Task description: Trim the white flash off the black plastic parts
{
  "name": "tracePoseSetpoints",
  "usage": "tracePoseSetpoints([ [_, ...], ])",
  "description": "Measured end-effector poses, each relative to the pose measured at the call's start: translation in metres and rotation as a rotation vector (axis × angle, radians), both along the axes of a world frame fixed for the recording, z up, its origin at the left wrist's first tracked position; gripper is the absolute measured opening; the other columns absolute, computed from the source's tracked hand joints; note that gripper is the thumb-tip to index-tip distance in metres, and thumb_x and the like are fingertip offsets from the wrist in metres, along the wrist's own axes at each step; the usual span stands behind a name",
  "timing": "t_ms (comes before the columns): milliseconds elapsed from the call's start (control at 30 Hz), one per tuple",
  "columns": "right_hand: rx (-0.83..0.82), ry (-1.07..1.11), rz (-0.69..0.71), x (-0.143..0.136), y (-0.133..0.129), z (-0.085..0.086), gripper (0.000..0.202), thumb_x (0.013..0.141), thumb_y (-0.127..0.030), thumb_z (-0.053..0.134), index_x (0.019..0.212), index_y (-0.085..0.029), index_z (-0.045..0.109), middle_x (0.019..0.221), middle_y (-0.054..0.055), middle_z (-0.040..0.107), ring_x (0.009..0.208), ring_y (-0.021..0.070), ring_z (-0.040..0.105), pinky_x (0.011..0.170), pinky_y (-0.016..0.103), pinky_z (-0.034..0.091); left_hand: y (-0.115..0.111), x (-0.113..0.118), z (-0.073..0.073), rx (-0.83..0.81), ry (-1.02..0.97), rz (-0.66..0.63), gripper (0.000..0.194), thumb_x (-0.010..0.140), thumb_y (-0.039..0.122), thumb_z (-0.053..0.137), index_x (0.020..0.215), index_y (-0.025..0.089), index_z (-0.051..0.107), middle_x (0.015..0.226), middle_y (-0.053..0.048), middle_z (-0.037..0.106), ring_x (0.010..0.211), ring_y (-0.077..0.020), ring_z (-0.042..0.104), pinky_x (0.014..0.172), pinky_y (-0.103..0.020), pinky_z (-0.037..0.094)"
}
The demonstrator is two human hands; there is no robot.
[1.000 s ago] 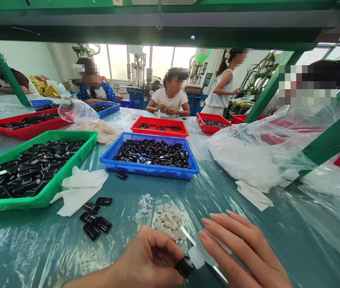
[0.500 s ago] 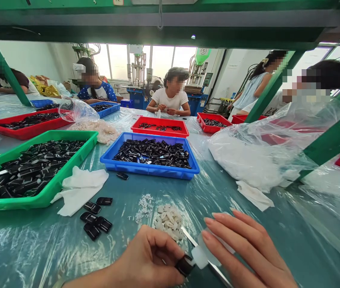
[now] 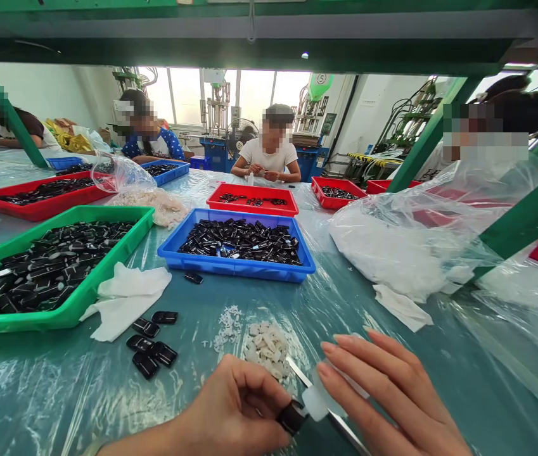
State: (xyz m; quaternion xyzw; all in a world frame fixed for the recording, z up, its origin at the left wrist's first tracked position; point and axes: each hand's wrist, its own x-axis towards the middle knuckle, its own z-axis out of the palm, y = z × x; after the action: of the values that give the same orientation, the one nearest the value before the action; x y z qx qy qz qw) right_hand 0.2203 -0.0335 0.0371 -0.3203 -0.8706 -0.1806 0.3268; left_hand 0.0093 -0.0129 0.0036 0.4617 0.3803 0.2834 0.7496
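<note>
My left hand [image 3: 244, 405] is closed on a small black part [image 3: 292, 417], pinched between thumb and fingers. Against that part's right end sits a translucent white piece [image 3: 315, 403], partly under my right hand [image 3: 383, 392]. The right fingers are stretched out side by side over the white piece; my right thumb is hidden. A thin metal tool [image 3: 300, 372] runs beneath the white piece and my right hand. Just beyond my hands lie a pile of off-white pieces [image 3: 266, 345] and smaller white bits [image 3: 229, 326]. Several black parts [image 3: 149, 348] rest to the left.
A blue tray [image 3: 235, 269] and a green tray [image 3: 147, 221] hold many black parts. Beside them is a white cloth [image 3: 130, 291]. Clear plastic bags [image 3: 387, 247] lie at right, by a green post [image 3: 525, 221]. Several people sit around the table.
At the right, a standing person is no longer seen. The person across the table has lowered their head. My hands and the held part look almost unchanged.
</note>
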Motion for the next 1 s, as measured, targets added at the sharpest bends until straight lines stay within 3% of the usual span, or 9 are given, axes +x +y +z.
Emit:
tracePoseSetpoints([
  [500, -0.087, -0.016, 0.043, 0.008, 0.003, -0.006, 0.029, 0.094, -0.023, 0.045, 0.118, -0.018, 0.059, 0.112, 0.008, 0.068, 0.12, 0.0234, 0.05, 0.104, 0.046, 0.035, -0.001, 0.0, -0.001, -0.018, -0.01, 0.001, 0.018, 0.053, 0.006, 0.074, 0.07, 0.01, 0.073, 0.064, -0.003, 0.068, 0.055, -0.0077, 0.055, 0.053, -0.017, 0.04],
  [1000, -0.027, -0.027, 0.08, 0.01, 0.009, -0.01, 0.031, 0.09, -0.016, 0.045, 0.118, -0.016, 0.059, 0.11, 0.009, 0.067, 0.122, 0.0256, 0.046, 0.101, 0.047, 0.035, -0.001, 0.0, 0.0, -0.024, -0.01, 0.003, 0.017, 0.053, 0.007, 0.074, 0.069, 0.011, 0.072, 0.064, -0.003, 0.068, 0.056, -0.0081, 0.055, 0.055, -0.018, 0.04],
])
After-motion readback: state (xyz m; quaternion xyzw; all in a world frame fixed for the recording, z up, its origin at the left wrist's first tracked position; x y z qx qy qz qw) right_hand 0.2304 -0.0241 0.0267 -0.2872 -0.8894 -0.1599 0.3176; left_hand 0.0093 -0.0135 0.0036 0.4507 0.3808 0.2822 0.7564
